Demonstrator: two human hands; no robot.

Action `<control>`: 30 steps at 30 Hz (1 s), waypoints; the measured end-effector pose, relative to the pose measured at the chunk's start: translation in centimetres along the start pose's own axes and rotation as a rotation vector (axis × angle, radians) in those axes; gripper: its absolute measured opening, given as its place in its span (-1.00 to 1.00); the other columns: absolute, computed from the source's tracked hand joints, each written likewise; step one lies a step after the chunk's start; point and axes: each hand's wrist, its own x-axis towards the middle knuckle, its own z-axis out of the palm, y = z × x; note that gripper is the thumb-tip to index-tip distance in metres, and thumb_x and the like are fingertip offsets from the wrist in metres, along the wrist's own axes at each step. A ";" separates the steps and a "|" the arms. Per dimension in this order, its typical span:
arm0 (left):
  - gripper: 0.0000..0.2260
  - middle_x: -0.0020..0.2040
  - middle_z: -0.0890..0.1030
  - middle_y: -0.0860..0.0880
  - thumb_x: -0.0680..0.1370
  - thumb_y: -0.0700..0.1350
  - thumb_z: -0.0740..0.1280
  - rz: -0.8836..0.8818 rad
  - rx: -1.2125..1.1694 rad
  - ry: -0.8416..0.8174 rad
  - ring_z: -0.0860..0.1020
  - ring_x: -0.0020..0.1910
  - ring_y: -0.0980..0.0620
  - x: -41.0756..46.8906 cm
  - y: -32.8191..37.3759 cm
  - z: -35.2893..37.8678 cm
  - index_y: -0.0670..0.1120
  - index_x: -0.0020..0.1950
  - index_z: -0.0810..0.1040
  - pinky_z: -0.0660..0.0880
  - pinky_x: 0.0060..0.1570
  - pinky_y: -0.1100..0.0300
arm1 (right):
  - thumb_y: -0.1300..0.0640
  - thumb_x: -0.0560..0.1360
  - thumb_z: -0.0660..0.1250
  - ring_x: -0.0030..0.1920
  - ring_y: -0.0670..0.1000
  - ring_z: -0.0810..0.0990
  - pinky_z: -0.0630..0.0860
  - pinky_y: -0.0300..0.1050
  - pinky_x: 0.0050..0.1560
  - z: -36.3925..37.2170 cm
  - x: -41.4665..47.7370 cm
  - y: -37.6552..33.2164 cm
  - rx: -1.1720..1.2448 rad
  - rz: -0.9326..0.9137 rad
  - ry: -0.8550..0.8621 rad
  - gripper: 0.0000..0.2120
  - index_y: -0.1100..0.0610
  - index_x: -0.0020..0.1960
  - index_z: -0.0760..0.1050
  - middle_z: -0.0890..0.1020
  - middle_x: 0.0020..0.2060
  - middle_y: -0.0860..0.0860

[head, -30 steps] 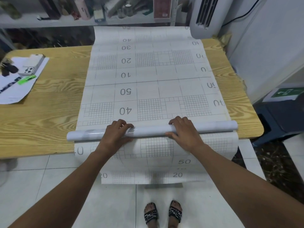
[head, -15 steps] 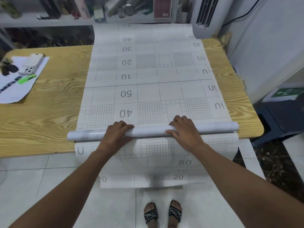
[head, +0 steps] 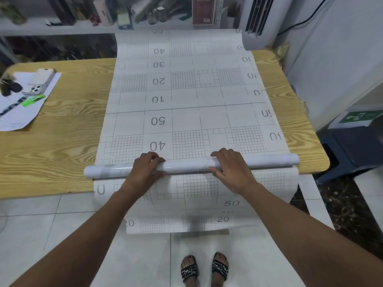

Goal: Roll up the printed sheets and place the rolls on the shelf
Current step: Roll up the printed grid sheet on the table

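Head view. Compared with a second ago, the printed sheet [head: 186, 112] has crept a little toward me. The "40" printed on it sits closer to the roll [head: 186, 166], while the roll itself has hardly moved from its spot low in the middle of the frame, near the front edge of the desk [head: 51, 141]. I read that as paper being wound on in place. It is only a small gain, and most of the sheet is still unrolled, running up the frame past the far edge of the desk. Another stretch of printed paper hangs over the near edge below the roll, and I can't tell how it joins the rest.

Both arms reach in from the bottom corners. My left hand [head: 145, 168] and right hand [head: 230, 168] sit on the roll, either side of its middle. The fingers [head: 153, 157] of each hand are curled over the top and clamped on the roll, with the thumbs on the near side. The roll's bare ends stick out left and right.

The shelf [head: 62, 30] runs across the upper left of the frame, and no roll has been placed there yet. A phone [head: 39, 81] lies on loose papers at the left edge.
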 end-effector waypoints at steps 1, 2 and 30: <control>-0.71 -0.03 0.53 -0.10 0.39 -0.08 0.47 0.004 0.025 0.017 0.40 -0.06 -0.05 0.0 0.0 0.0 -0.14 0.06 0.57 0.25 -0.07 0.10 | -0.24 0.52 0.01 0.03 0.06 0.46 0.33 -0.02 0.13 0.0 -0.1 0.0 0.004 -0.002 0.001 -0.46 0.12 0.26 0.40 0.51 0.10 0.02; -0.72 -0.04 0.53 -0.09 0.41 -0.04 0.44 0.006 0.048 0.030 0.35 -0.05 -0.02 0.0 0.0 -0.1 -0.12 0.05 0.57 0.24 -0.06 0.09 | -0.22 0.53 0.06 0.05 0.05 0.45 0.32 -0.03 0.15 0.0 -0.1 0.1 0.009 -0.003 0.001 -0.49 0.12 0.27 0.39 0.50 0.11 0.02; -0.83 -0.08 0.54 -0.13 0.48 -0.14 0.37 -0.060 0.098 -0.029 0.45 -0.13 -0.16 0.5 0.4 0.1 -0.16 0.04 0.57 0.22 -0.11 0.09 | -0.19 0.42 0.35 -0.02 0.05 0.43 0.32 -0.07 0.06 0.5 0.0 0.8 -0.025 -0.009 0.038 -0.52 0.10 0.18 0.43 0.50 0.05 0.00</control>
